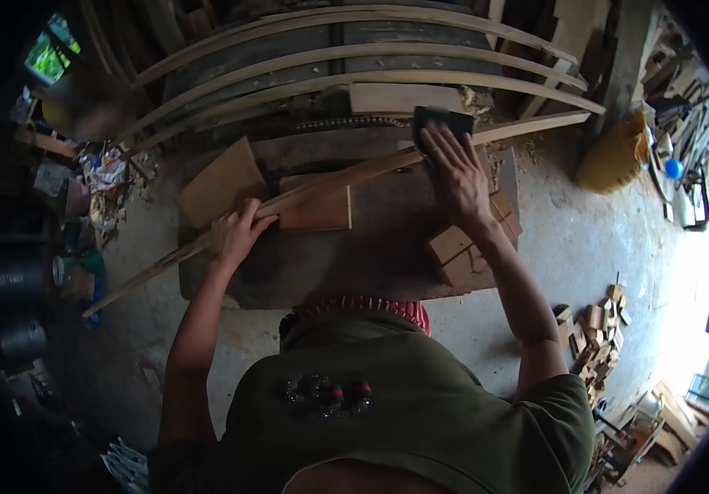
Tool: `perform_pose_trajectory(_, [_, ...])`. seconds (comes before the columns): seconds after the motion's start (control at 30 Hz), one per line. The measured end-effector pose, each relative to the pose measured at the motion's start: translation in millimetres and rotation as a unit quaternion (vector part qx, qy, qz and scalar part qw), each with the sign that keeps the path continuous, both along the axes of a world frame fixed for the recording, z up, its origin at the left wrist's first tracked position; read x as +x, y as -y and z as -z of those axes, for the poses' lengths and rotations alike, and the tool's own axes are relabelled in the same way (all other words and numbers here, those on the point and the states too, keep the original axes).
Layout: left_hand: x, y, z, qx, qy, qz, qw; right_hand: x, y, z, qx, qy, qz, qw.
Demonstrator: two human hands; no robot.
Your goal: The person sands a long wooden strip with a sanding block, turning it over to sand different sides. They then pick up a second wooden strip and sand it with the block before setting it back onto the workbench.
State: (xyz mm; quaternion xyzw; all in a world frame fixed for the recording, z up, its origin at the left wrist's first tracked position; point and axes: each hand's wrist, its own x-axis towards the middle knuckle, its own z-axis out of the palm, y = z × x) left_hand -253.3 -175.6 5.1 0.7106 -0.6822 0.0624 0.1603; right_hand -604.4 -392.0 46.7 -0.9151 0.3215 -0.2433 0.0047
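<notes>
A long, thin wooden strip (354,174) runs slantwise over the workbench (330,259), its near end reaching past the bench on the left. My left hand (234,235) is closed around the strip left of the middle, with the thumb toward a brown wooden block (317,216). Farther along, my right hand (461,181) presses a dark green sheet of sandpaper (460,122) onto the strip. Its fingers lie over the sheet, and the underside of the sheet is hidden.
Several curved wooden strips (354,49) span the far side. A flat board (223,183) lies on the bench at left, small wooden blocks (451,244) at right. A yellow sack (615,156) and a pile of offcuts (597,329) are on the floor at right.
</notes>
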Motion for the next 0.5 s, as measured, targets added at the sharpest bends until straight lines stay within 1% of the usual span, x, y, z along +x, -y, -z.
perform_pose_trajectory(0.07, [5.4, -0.4, 9.8, 0.013, 0.005, -0.009, 1.0, -14.5, 16.3, 2.4, -0.018, -0.014, 0.023, 0.999])
perform_pose_trajectory(0.1, [2.6, 0.8, 13.8, -0.011, -0.023, 0.01, 1.0, -25.1, 29.3, 2.3, -0.039, -0.01, 0.049, 0.998])
perform_pose_trajectory(0.13, [-0.5, 2.2, 14.5, -0.035, -0.05, 0.028, 0.998, -36.3, 41.9, 9.6, -0.037, 0.03, 0.064, 0.997])
perform_pose_trajectory(0.17, [-4.3, 5.4, 12.3, -0.038, -0.062, 0.041, 0.996, -49.4, 52.4, 8.0, -0.01, -0.035, 0.089, 0.995])
perform_pose_trajectory(0.2, [-8.6, 9.2, 10.0, -0.042, -0.077, 0.054, 0.995, -60.3, 67.3, 26.7, -0.062, -0.008, 0.132, 0.989])
perform_pose_trajectory(0.23, [-12.5, 11.6, 9.5, -0.043, -0.078, 0.039, 0.995, -65.7, 72.8, 32.2, -0.043, -0.024, 0.161, 0.986])
perform_pose_trajectory(0.3, [-15.8, 11.9, 7.1, 0.022, -0.145, 0.052, 0.988, -75.3, 87.0, 57.9, -0.053, -0.063, 0.181, 0.98])
perform_pose_trajectory(0.33, [-16.1, 5.7, -8.8, 0.017, -0.147, 0.041, 0.988, -75.5, 89.1, 63.5, -0.059, -0.077, 0.188, 0.977])
perform_pose_trajectory(0.37, [-13.5, -1.9, -26.5, 0.053, -0.148, 0.017, 0.987, -76.4, 91.4, 69.6, -0.063, -0.077, 0.18, 0.979])
perform_pose_trajectory(0.4, [-9.9, -7.9, -38.2, 0.09, -0.149, -0.002, 0.985, -77.8, 90.4, 73.4, -0.038, -0.071, 0.182, 0.98])
perform_pose_trajectory(0.43, [2.7, -17.6, -40.6, 0.044, -0.125, 0.006, 0.991, -77.6, 88.9, 74.1, -0.011, -0.064, 0.188, 0.98])
perform_pose_trajectory(0.47, [18.7, -31.9, -46.5, 0.115, -0.112, -0.045, 0.986, -76.7, 89.5, 74.2, -0.012, -0.06, 0.191, 0.98])
perform_pose_trajectory(0.5, [41.2, -47.0, -45.1, 0.092, -0.048, -0.03, 0.994, -74.3, 88.2, 71.4, 0.01, -0.044, 0.195, 0.98])
